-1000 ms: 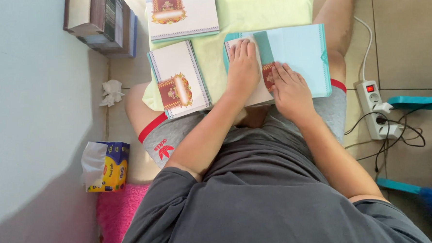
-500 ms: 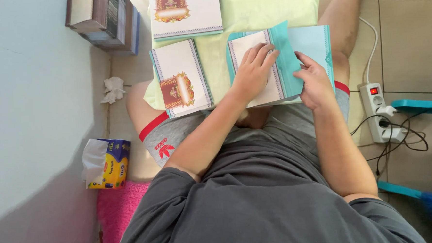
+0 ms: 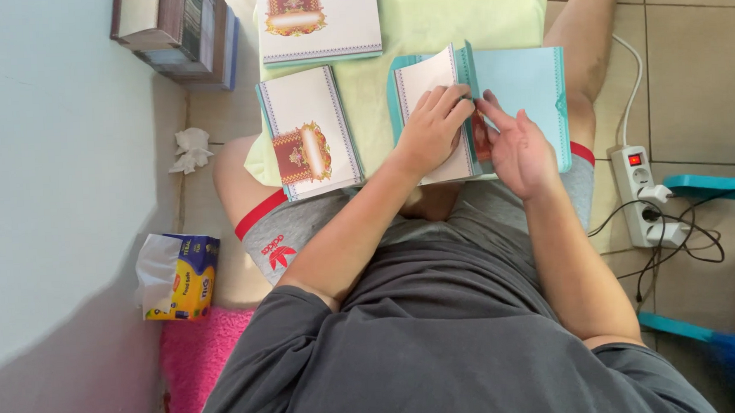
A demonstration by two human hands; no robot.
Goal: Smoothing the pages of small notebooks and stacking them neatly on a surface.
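Observation:
An open teal card folder (image 3: 519, 88) lies on a pale green cushion (image 3: 458, 21) across my lap. My left hand (image 3: 432, 129) presses flat on the white inner card (image 3: 424, 84) of its left half, fingers bent at the central fold. My right hand (image 3: 520, 146) rests on the right half, fingertips at the fold beside a red ornament. Left of it lies a white card with a red and gold emblem (image 3: 308, 135), and another such card (image 3: 318, 23) sits beyond it.
A stack of boxes (image 3: 180, 33) stands at the far left by the pale wall. A crumpled tissue (image 3: 190, 150) and a tissue pack (image 3: 176, 277) lie on the floor, with a pink mat (image 3: 197, 363). A power strip (image 3: 648, 194) with cables lies right.
Both hands slid from lying flat on the closed folder to its central fold. The folder's flap has been turned over, showing the white inner card on the left.

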